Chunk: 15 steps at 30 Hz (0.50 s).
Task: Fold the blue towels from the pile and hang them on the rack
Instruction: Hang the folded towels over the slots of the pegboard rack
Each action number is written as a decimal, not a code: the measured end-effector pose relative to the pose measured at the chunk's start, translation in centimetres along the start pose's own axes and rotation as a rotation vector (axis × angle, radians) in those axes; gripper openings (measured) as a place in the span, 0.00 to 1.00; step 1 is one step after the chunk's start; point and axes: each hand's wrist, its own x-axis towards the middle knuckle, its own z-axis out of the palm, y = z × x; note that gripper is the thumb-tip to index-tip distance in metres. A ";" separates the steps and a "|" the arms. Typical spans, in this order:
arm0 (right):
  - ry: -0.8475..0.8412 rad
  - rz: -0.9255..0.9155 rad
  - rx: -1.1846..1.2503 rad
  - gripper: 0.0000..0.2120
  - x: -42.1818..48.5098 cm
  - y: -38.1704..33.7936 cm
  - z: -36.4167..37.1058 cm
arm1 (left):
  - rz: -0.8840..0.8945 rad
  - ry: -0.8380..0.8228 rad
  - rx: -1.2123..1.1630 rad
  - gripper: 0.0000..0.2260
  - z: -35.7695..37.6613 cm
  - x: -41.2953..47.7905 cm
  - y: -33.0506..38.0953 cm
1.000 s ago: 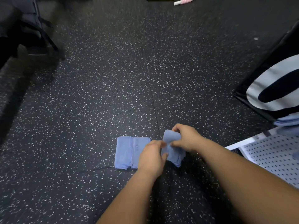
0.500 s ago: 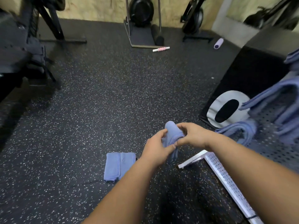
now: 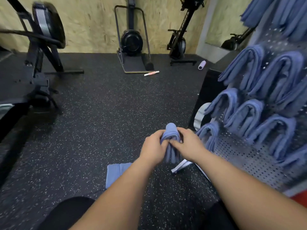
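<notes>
Two blue towels are in play, seen through the head camera I am watching. At 7 o'clock, a folded towel (image 3: 116, 173) lies flat on the speckled floor (image 3: 93, 123), partly hidden behind the left forearm. Just right of it, near 6 o'clock, the left hand (image 3: 153, 146) curls its fingers round the held towel (image 3: 171, 130), a doubled-over bundle standing upright with its rounded fold on top. The right hand (image 3: 189, 145) pinches the same bundle from the other side, thumbs nearly meeting.

A second ago this towel was low against the floor beside the flat one. Now it has been lifted clear, and the view has swung up to take in the rack (image 3: 240, 156) at 3 to 4 o'clock, a perforated panel with hung towels (image 3: 245, 117) looped across it in rows.

I judge the folding of this one finished and the hanging begun. It sits just beside the lowest hung towel, not yet on the rack. The flat towel waits on the floor.
</notes>
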 end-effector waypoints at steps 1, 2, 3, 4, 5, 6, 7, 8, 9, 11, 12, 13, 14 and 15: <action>0.019 0.016 -0.013 0.14 -0.7 -0.1 -0.1 | 0.015 -0.005 0.004 0.12 0.0 -0.4 0.4; 0.038 0.027 -0.014 0.13 -1.3 -0.1 -0.2 | 0.029 -0.015 0.003 0.11 0.0 -0.9 0.8; 0.059 0.039 -0.025 0.13 -1.7 0.0 -0.4 | 0.041 -0.026 0.009 0.10 0.0 -1.2 1.1; 0.071 0.045 -0.035 0.13 -2.3 0.1 -0.7 | 0.051 -0.042 0.015 0.10 0.2 -1.6 1.4; 0.069 0.053 -0.053 0.12 -2.7 0.2 -0.8 | 0.054 -0.053 0.023 0.09 0.3 -1.8 1.4; 0.067 0.055 -0.062 0.12 -3.1 0.5 -1.0 | 0.061 -0.062 0.031 0.09 0.5 -2.1 1.5; 0.069 0.059 -0.070 0.12 -3.5 0.9 -1.2 | 0.070 -0.063 0.041 0.08 0.8 -2.2 1.5; 0.080 0.058 -0.078 0.12 -4.0 1.4 -1.4 | 0.080 -0.063 0.044 0.08 1.0 -2.3 1.5; 0.094 0.055 -0.088 0.12 -4.5 1.8 -1.6 | 0.088 -0.061 0.044 0.08 1.2 -2.4 1.6; 0.137 0.063 -0.071 0.12 -5.5 2.8 -2.0 | 0.099 -0.054 0.029 0.07 1.8 -2.2 1.8; 0.165 0.079 -0.050 0.11 -6.1 3.4 -2.2 | 0.103 -0.049 0.015 0.07 2.2 -2.1 1.9; 0.198 0.106 -0.017 0.10 -6.6 3.9 -2.3 | 0.105 -0.042 0.004 0.07 2.7 -1.9 2.1; 0.239 0.137 0.029 0.10 -7.2 4.3 -2.2 | 0.109 -0.039 -0.005 0.07 3.2 -1.7 2.3; 0.283 0.175 0.086 0.10 -7.9 4.8 -2.0 | 0.114 -0.042 -0.009 0.07 3.9 -1.5 2.5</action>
